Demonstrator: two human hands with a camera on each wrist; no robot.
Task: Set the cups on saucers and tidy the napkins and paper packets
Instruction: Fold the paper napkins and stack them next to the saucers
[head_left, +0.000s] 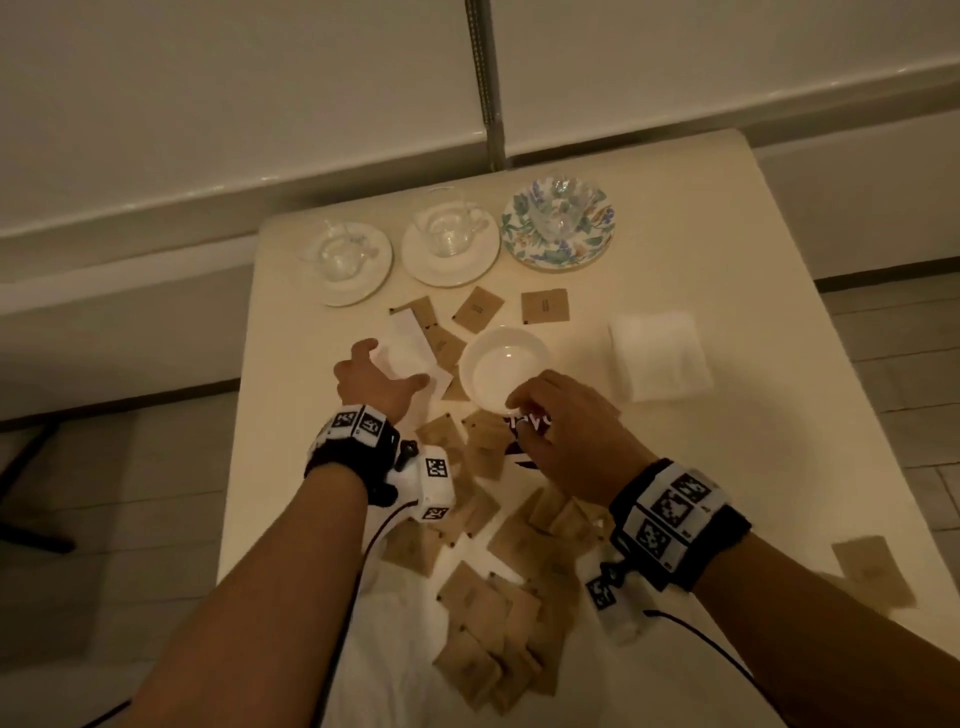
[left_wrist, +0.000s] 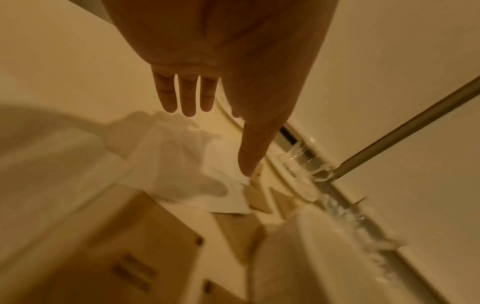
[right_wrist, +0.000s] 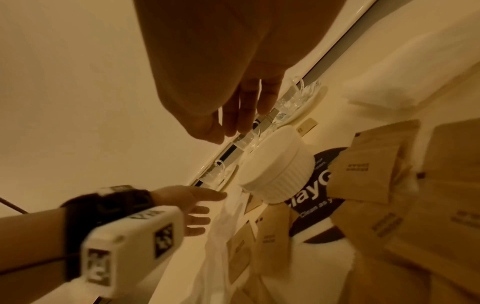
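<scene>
From the right wrist I read the ribbed side of the white bowl (right_wrist: 279, 166) and a dark printed packet (right_wrist: 315, 197) under it, detail the head view hides behind my right hand (head_left: 566, 436), whose fingers hang loosely curled, holding nothing. My left hand (head_left: 376, 382) is spread over a white napkin (head_left: 410, 351) near the table's left edge (head_left: 244, 415), with bare tabletop to the right past the folded napkins (head_left: 660, 353). 3 glass cups (head_left: 447, 228) sit on 3 saucers (head_left: 452, 260) at the far edge; the bowl is empty, brown packets (head_left: 488, 608) scattered nearer me.
</scene>
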